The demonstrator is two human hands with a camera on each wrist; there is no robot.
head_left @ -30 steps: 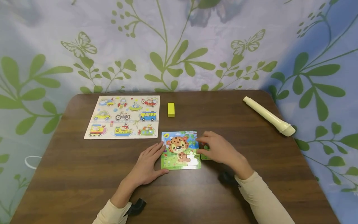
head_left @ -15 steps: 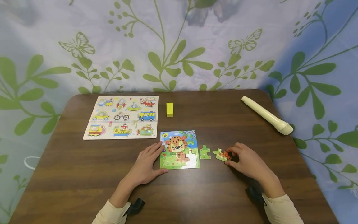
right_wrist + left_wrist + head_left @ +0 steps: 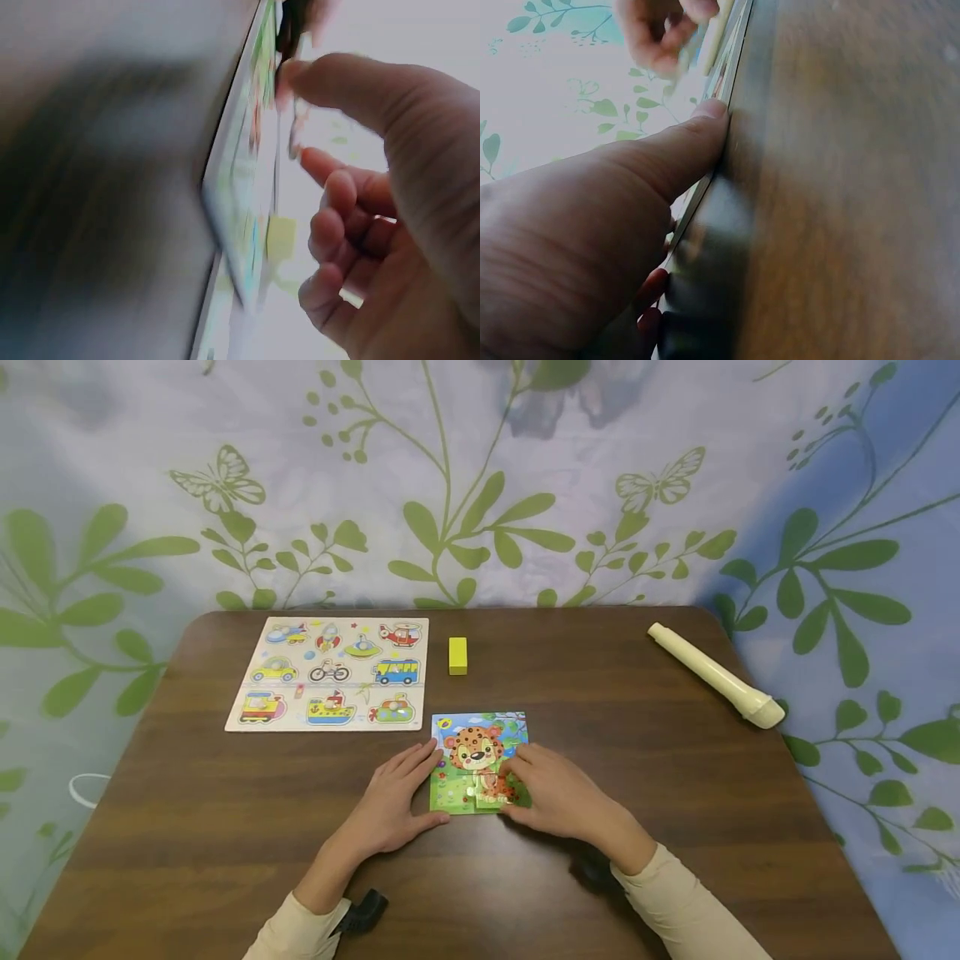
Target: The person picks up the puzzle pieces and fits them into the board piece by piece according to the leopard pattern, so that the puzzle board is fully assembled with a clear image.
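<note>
A leopard jigsaw puzzle (image 3: 456,789) in a flat tray lies on the table in front of me. My left hand (image 3: 393,802) rests at its lower left corner, fingers extended along the left side and thumb at the near edge. Over the lower right part, my right hand (image 3: 566,793) pinches a puzzle piece (image 3: 495,789) showing the leopard's spotted body. In the right wrist view, thumb and forefinger hold this puzzle piece (image 3: 297,131) by its edges, raised above the picture. My right hand hides the puzzle's right edge and the spot beside it.
A knob puzzle board (image 3: 352,687) with vehicle pictures lies at the back left of the brown table (image 3: 270,827). Near it is a yellow block (image 3: 458,657). A cream tube-like object with a flared end (image 3: 712,672) lies at the back right.
My right hand went right, took the spotted puzzle piece from the table, and brought it left over the puzzle's lower right. The loose green piece is now out of sight. My left hand stayed put.
</note>
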